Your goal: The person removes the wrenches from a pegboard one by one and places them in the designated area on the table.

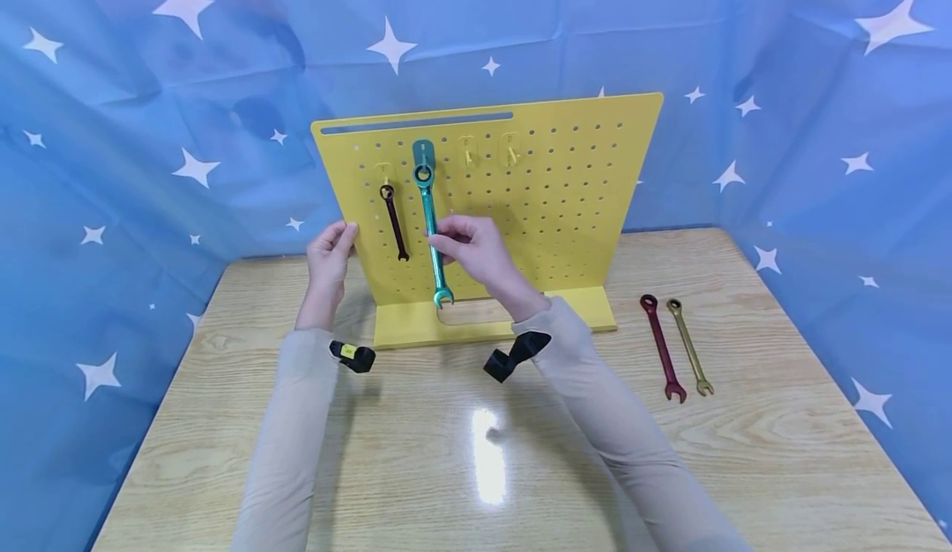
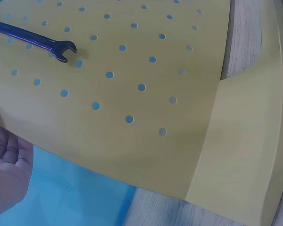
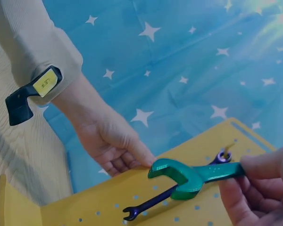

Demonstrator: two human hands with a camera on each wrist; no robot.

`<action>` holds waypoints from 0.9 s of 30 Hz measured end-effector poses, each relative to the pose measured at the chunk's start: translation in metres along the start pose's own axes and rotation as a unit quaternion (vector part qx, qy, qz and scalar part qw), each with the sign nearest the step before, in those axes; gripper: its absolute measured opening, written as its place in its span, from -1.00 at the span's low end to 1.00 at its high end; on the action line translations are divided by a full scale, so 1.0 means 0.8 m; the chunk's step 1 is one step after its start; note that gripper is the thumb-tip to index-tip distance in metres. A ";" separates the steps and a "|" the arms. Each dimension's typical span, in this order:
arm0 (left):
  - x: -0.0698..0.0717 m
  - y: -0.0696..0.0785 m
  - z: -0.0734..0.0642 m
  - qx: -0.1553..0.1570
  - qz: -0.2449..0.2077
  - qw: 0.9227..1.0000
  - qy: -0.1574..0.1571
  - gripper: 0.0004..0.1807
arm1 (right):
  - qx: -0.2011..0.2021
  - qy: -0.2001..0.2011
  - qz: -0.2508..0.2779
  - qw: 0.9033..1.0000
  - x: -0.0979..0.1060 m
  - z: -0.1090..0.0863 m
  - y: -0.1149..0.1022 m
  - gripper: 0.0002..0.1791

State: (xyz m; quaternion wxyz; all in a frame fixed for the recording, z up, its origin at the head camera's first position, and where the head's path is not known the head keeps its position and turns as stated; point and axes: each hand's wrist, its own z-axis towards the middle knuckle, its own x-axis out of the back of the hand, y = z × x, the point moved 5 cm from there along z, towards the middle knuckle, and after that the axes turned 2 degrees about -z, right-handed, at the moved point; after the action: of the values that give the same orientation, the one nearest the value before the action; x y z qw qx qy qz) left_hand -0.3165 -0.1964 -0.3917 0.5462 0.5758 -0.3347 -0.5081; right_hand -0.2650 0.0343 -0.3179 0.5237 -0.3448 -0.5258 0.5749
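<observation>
A yellow pegboard [image 1: 573, 242] stands upright on the wooden table. My left hand [image 1: 328, 267] grips its left edge, thumb in front and fingers behind. On the leftmost hook hangs a small dark purple wrench [image 1: 396, 223], whose open end also shows in the left wrist view. My right hand [image 1: 482, 253] pinches the shaft of a larger green wrench [image 1: 430, 213] between thumb and fingers. Its ring end is up at the second hook, and its open jaw points down. Whether the ring sits fully on that hook I cannot tell. In the right wrist view the green wrench [image 3: 193, 179] partly covers the purple one.
Two bare yellow hooks [image 1: 468, 154] sit right of the green wrench. On the table to the right lie a red wrench [image 1: 662, 345] and a gold wrench [image 1: 690, 347], side by side. A blue star-patterned curtain [image 1: 483, 23] hangs behind the table.
</observation>
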 end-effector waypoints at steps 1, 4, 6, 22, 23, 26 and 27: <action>0.000 0.000 0.000 0.000 0.001 1.000 0.000 -0.77 | -0.003 -0.002 0.005 1.000 0.000 -0.001 -0.001 -0.82; -0.001 0.001 -0.001 -0.001 0.003 1.000 -0.001 -0.76 | -0.005 -0.005 0.015 1.000 -0.001 -0.002 -0.005 -0.82; -0.001 0.001 -0.001 -0.002 0.005 1.000 -0.001 -0.77 | -0.003 -0.007 0.019 1.000 -0.001 -0.002 -0.008 -0.82; 0.001 -0.003 0.001 -0.005 0.005 1.000 0.000 -0.78 | 0.005 -0.011 0.011 1.000 0.010 -0.016 -0.024 -0.84; 0.001 -0.003 0.001 -0.004 0.004 1.000 0.000 -0.77 | 0.007 -0.011 0.010 1.000 0.012 -0.017 -0.024 -0.84; 0.001 -0.003 0.001 -0.004 -0.003 1.000 0.000 -0.76 | 0.016 -0.011 0.007 1.000 0.017 -0.021 -0.026 -0.84; 0.001 -0.003 0.001 -0.005 -0.004 1.000 0.000 -0.75 | 0.019 -0.011 0.007 1.000 0.019 -0.022 -0.026 -0.84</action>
State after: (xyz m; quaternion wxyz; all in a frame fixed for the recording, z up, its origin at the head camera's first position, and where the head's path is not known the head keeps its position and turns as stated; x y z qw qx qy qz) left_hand -0.3177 -0.1969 -0.3938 0.5470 0.5741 -0.3297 -0.5123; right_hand -0.2465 0.0512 -0.2988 0.5205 -0.3314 -0.5182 0.5922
